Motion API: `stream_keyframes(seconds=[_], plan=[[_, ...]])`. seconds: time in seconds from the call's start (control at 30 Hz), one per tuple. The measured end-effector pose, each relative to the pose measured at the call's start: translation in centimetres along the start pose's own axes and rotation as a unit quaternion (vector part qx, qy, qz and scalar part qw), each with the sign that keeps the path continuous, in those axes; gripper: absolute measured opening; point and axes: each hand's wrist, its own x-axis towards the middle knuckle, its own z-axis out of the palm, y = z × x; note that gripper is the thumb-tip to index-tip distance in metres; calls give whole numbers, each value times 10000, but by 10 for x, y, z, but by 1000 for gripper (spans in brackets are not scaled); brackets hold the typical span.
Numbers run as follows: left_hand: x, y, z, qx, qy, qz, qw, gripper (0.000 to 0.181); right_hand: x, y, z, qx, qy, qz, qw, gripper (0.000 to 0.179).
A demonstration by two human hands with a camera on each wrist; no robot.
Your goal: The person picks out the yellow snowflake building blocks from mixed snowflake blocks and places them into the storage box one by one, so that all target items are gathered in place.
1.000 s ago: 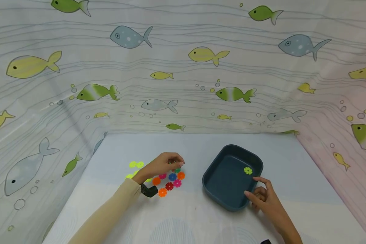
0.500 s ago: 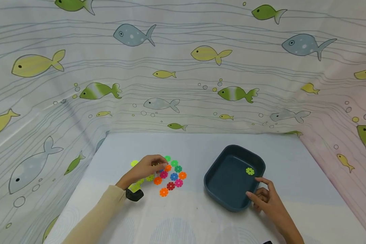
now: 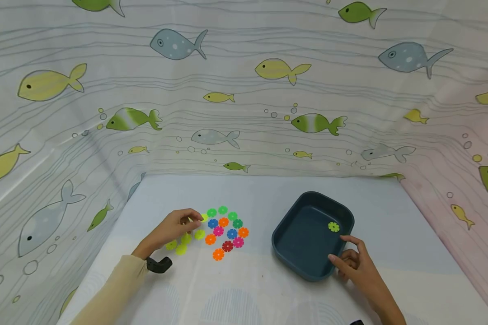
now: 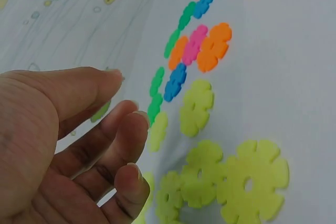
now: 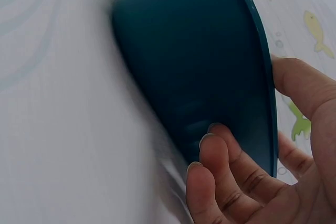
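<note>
My left hand [image 3: 180, 228] hovers over the yellow-green flower-shaped discs [image 3: 199, 234], fingers loosely bent. In the left wrist view, nothing shows between the thumb and fingers of that hand [image 4: 84, 135]. Beside it lie more small flower-shaped discs in orange [image 3: 210, 239], blue [image 3: 232, 234], pink [image 3: 238, 242], red [image 3: 227, 246] and green [image 3: 222, 210]. A deep dark-blue tray [image 3: 305, 270] stands to the right, with one yellow-green disc [image 3: 334, 227] inside. My right hand [image 3: 355, 262] holds the tray's right side, thumb at the rim and fingertips against the outer wall [image 5: 178, 51].
A pale tabletop [image 3: 260, 298] lies under everything. Behind it and at both sides rises a fish-printed curtain [image 3: 244, 122]. A black wrist strap piece [image 3: 159, 265] sits below the left wrist.
My left hand has moved left from the green and orange discs to the yellow-green ones, uncovering several coloured discs. The right hand stays at the tray.
</note>
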Motion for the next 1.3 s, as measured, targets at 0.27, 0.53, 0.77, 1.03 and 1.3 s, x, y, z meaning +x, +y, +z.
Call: stream_keyframes(seconds=[0.27,0.53,0.77,1.03,1.3], plan=[[-19,-14,-15,44,208,-112,9997,25,1,0,-1,5,-31,-28,10000,76],[-36,-24,-27,126,432,-206,9988,28,1,1,-1,3,-52,-35,10000,76],[-48,-32,-33,282,679,-335,9967,34,1,1,-2,-17,-19,-43,10000,76],[-54,-40,-32,350,761,-567,9949,36,0,0,-2,52,-37,46,10000,76],[-53,-40,-30,549,838,-641,9929,35,1,1,-2,105,-17,137,9998,76]])
